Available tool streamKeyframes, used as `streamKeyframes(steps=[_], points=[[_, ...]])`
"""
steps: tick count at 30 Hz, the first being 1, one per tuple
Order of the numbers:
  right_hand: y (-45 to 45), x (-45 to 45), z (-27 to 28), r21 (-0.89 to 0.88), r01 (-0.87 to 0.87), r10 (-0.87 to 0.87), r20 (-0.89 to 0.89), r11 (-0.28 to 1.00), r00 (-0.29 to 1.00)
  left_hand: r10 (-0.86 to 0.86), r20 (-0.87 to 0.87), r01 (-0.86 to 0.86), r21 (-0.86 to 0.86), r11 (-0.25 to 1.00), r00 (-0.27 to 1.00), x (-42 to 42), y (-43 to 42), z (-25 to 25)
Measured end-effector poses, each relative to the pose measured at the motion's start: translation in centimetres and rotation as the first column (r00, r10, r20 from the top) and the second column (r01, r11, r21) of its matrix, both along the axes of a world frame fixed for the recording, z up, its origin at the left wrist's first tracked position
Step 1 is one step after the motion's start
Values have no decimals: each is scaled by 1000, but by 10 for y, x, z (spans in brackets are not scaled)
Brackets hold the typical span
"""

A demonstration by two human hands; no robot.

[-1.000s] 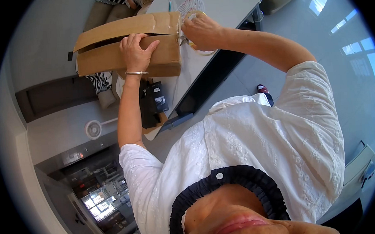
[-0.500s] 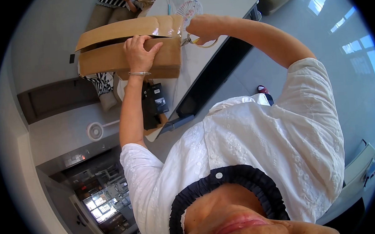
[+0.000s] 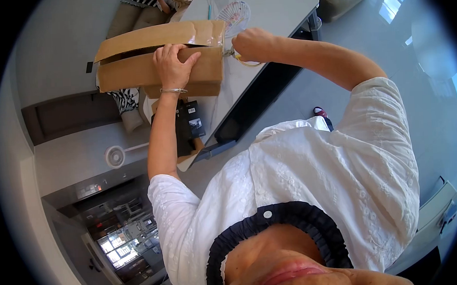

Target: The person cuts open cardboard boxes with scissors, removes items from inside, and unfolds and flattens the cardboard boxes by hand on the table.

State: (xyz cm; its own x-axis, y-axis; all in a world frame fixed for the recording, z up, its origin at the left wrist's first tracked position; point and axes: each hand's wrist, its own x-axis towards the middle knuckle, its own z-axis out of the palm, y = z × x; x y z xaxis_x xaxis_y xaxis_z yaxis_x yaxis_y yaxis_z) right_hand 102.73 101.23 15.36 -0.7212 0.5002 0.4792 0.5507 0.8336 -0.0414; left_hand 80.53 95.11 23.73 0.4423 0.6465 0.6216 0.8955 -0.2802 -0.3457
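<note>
A brown cardboard box (image 3: 199,67) sits on the white table, with a dark gap between its top flaps and shiny clear tape at its right end. My left hand (image 3: 173,64) grips the near flap, fingers hooked over its edge at the gap and thumb spread to the right. At the box's right end, my right hand (image 3: 255,44) is closed around a pair of scissors (image 3: 248,62) with a yellowish handle loop. The blades point at the taped end and are mostly hidden, so I cannot tell how deep they reach.
On the white table (image 3: 279,18), a patterned hand fan (image 3: 234,16) and a thin teal stick (image 3: 210,12) lie beyond the box. Nearer me are black packages (image 3: 193,118) in an open carton. Another person (image 3: 163,1) sits by the sofa. A round white fan (image 3: 115,156) stands at left.
My right hand has moved slightly down and toward me with the scissors, its fist turned a little. My left hand stays on the flap; the whole view has shifted slightly.
</note>
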Motion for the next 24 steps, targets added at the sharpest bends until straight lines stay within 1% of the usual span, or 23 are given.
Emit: streamKeyframes(steps=[1, 3, 4, 5, 6, 7, 8, 9, 10, 11, 12, 13, 14, 16, 17, 19, 20, 21, 23, 24], points=[[3, -2, -5, 5, 1, -1, 2, 1000, 1000, -1, 2, 1, 5, 1000, 1000, 0, 0, 1], [6, -2, -12, -80, 15, -23, -96, 997, 995, 39, 5, -40, 31, 999, 999, 1, 0, 3], [4, -2, -15, -75, 16, -23, -95, 997, 995, 39, 7, -39, 36, 999, 999, 1, 0, 3], [-1, -2, -19, -512, -94, -36, -237, 854, 971, 40, -13, -39, 56, 998, 999, 0, -1, 1], [-7, -1, -22, -816, -246, -112, -352, 524, 929, 42, -32, -39, 75, 996, 999, 1, -1, 0], [-10, 2, -33, -828, -314, -156, -425, 464, 892, 41, -30, -39, 81, 996, 999, 3, -3, -1], [-5, 2, -49, -722, -251, -188, -467, 645, 864, 21, -52, -16, 94, 995, 998, 5, -7, -4], [-12, 4, -42, -585, -167, -206, -516, 793, 832, 2, -74, 6, 107, 994, 997, 7, -10, -5], [-13, 9, -32, -637, -106, -301, -497, 764, 814, 25, -66, -20, 88, 996, 997, 7, -10, -5], [-13, 6, -18, -630, -108, -291, -495, 769, 819, 33, -61, -27, 97, 995, 998, 8, -12, -5], [-10, 1, -6, -456, -34, -269, -581, 889, 768, 30, -74, -23, 93, 995, 997, 11, -11, -3], [-7, -4, 5, -264, 57, -223, -658, 963, 719, 26, -88, -18, 89, 996, 996, 16, -10, -1], [-3, -11, 15, -254, 59, -218, -660, 965, 719, 6, -88, 2, 90, 996, 996, 22, -12, -1], [3, -23, 30, -13, 73, -64, -635, 997, 770, 4, -83, 4, 96, 995, 997, 28, -11, -6], [3, -28, 33, -2, 75, -59, -635, 997, 770, 4, -80, 3, 92, 996, 997, 29, -10, -8], [1, -35, 35, 36, 81, -46, -570, 996, 820, -1, -52, 4, 75, 997, 999, 33, -12, -7], [0, -36, 33, 74, 53, 5, -626, 996, 780, -8, -64, 13, 79, 997, 998, 31, -9, -10], [-4, -34, 34, 79, 56, 5, -622, 995, 783, -16, -77, 22, 84, 996, 997, 32, -9, -10], [-10, -33, 37, -16, 36, -38, -604, 999, 796, -29, -72, 36, 99, 994, 997, 34, -10, -11], [-12, -35, 38, -13, 41, -41, -602, 999, 797, -41, -73, 49, 107, 993, 996, 35, -10, -10]])
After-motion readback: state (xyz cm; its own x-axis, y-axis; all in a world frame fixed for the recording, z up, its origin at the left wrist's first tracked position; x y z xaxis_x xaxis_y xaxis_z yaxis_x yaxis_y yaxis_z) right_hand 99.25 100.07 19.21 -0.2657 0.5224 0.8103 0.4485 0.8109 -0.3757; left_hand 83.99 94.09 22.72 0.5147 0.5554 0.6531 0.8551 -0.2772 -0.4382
